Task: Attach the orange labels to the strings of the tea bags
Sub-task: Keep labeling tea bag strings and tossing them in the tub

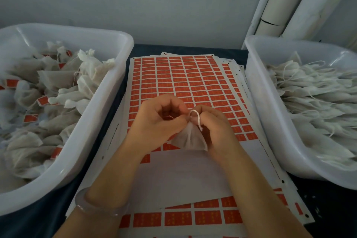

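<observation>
While both hands are working one tea bag (190,139) over the label sheet (173,77) — left hand (160,120) pinching its neck, right hand (214,123) pinching the string (196,116) — labelled bags (58,91) are piling in the left tub (104,98), many bare bags (313,98) waiting in the right tub (264,92).

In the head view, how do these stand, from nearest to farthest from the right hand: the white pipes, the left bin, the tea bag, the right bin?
1. tea bag, held by the right hand itself.
2. right bin, just to the hand's right.
3. left bin, on the left, across the label sheet.
4. white pipes, far back at the wall.
</observation>
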